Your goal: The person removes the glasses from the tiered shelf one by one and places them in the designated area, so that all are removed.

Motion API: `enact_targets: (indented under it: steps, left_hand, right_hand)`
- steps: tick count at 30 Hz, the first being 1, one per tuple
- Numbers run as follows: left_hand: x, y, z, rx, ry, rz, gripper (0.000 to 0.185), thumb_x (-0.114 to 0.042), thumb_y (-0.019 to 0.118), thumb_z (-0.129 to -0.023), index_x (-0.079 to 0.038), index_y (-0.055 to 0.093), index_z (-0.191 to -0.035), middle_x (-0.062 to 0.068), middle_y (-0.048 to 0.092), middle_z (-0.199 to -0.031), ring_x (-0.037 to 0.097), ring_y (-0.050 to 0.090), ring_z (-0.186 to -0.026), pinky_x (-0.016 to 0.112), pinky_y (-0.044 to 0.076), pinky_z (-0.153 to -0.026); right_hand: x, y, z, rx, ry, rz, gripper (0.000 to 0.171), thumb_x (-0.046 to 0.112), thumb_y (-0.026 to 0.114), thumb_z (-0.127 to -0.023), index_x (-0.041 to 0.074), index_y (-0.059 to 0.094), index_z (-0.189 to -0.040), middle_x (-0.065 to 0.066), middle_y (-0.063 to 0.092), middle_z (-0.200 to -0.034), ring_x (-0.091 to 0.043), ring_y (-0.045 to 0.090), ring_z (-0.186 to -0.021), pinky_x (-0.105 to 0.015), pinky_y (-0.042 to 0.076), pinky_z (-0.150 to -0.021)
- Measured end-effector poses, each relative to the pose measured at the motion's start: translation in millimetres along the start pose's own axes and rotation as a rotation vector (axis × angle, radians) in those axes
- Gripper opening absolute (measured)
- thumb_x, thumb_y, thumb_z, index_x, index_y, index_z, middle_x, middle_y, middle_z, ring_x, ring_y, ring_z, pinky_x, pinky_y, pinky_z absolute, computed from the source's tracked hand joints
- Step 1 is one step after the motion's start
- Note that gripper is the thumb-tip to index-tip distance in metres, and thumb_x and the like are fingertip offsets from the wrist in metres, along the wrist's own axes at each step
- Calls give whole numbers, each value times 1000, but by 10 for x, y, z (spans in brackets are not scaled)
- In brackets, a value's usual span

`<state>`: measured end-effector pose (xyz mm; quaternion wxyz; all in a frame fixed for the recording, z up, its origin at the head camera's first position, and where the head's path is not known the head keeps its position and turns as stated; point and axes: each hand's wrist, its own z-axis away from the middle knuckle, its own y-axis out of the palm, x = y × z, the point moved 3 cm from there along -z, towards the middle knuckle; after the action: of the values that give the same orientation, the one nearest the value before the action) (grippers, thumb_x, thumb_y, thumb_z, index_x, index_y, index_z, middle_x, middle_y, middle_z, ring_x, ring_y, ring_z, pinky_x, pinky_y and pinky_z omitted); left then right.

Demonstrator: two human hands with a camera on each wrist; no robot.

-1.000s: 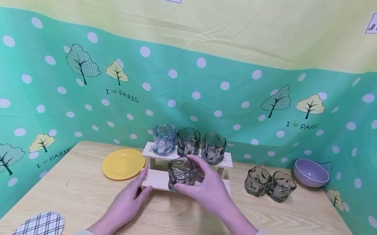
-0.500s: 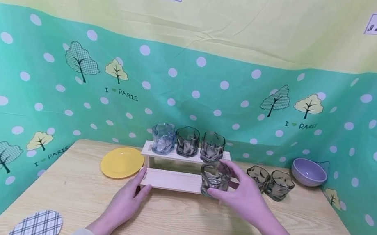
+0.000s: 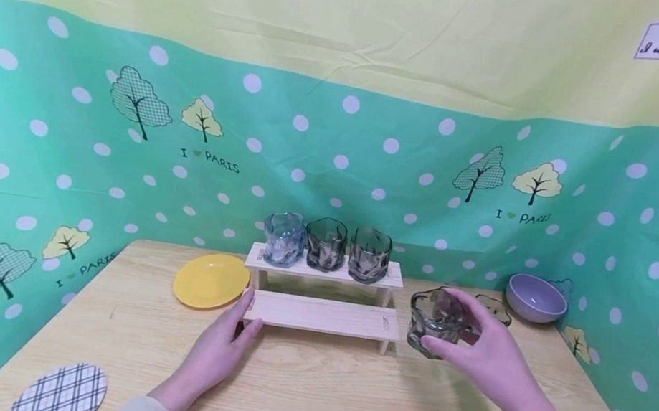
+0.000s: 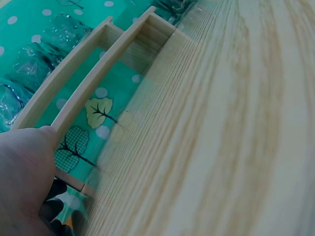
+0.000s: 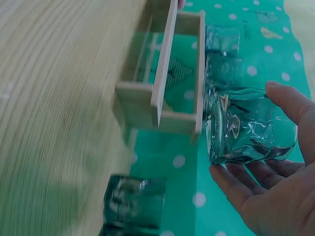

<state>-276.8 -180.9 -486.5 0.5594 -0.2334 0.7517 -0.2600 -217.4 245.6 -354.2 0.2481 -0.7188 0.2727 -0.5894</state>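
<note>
While three glasses sit on the top step:
Right hand (image 3: 491, 352): grasps a wavy smoke-grey glass tumbler (image 3: 436, 321) beside the two-step wooden rack (image 3: 320, 314).
Left hand (image 3: 220, 351): relaxed fingers steady the rack's lower step, now bare.

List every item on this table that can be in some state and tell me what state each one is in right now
Grey glass: held in the right hand, upright, empty, right of the rack.
Wooden rack: lower shelf bare; left hand rests on its left end.
Three glasses: upright on the top shelf.
Yellow plate: flat, empty.
Purple bowl: upright.
Plaid coaster: flat, bare.
</note>
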Motion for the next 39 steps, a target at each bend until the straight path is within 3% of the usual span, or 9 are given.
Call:
enact_targets:
  steps: [5, 9, 14, 22, 27, 30, 34, 39]
  left_hand:
    - [-5, -3, -7, -9, 2, 1, 71, -34, 60, -117, -8, 29, -175, 23, 35, -175, 44, 36, -159, 61, 31, -129]
    - [-7, 0, -9, -6, 2, -2, 71, -33, 61, -116, -8, 29, -175, 23, 37, -174, 44, 37, -159, 61, 32, -129]
    - [-14, -11, -7, 1, 3, -6, 71, -32, 60, -117, -9, 28, -176, 22, 38, -174, 44, 38, -158, 61, 32, -129]
    - [-22, -18, -3, 7, -10, -2, 71, -34, 59, -117, -11, 27, -176, 22, 35, -175, 43, 36, -160, 61, 31, -129]
    - [-41, -8, 6, -11, 15, -3, 71, -33, 61, -116, -8, 30, -175, 24, 37, -173, 45, 38, -158, 62, 33, -128]
    - [-39, -7, 7, -15, 16, -1, 71, -33, 61, -116, -7, 30, -175, 24, 38, -173, 45, 39, -158, 62, 33, -128]
    - [-36, -7, 8, -15, 12, 0, 71, -33, 61, -116, -8, 30, -175, 25, 38, -173, 45, 39, -157, 63, 34, -127]
    - [-31, -7, 7, -15, 13, -1, 70, -34, 60, -116, -8, 31, -175, 25, 39, -173, 44, 40, -157, 62, 35, -127]
  right_hand:
    - [-131, -199, 10, -19, 20, -6, 100, 51, 93, -89, 18, 44, -169, -23, 55, -156, -47, 63, -132, -59, 60, -103]
    - [-235, -355, 25, -26, 31, -38, 101, 46, 92, -92, 16, 38, -172, -24, 51, -160, -52, 61, -135, -40, 64, -99]
    - [-365, -534, 62, -34, 64, -41, 105, 42, 90, -95, 14, 29, -176, -29, 42, -166, -60, 54, -140, -24, 63, -89]
    - [-557, -790, 80, -90, 123, 41, 108, 44, 87, -98, 6, 24, -175, -41, 42, -160, -68, 51, -136, -57, 64, -93]
    - [-718, -911, 65, -134, 131, 117, 109, 44, 87, -98, 1, 22, -174, -46, 45, -153, -68, 53, -131, -41, 63, -81]
    - [-811, -948, 56, -150, 148, 140, 110, 45, 85, -99, 0, 19, -174, -47, 44, -153, -68, 52, -129, -51, 61, -84]
    - [-944, -977, 39, -158, 179, 173, 110, 48, 82, -101, -3, 16, -174, -51, 39, -154, -70, 49, -126, -78, 50, -89]
    - [-1117, -994, 0, -154, 196, 207, 111, 49, 80, -102, -9, 15, -171, -53, 37, -153, -72, 48, -125, -82, 47, -92]
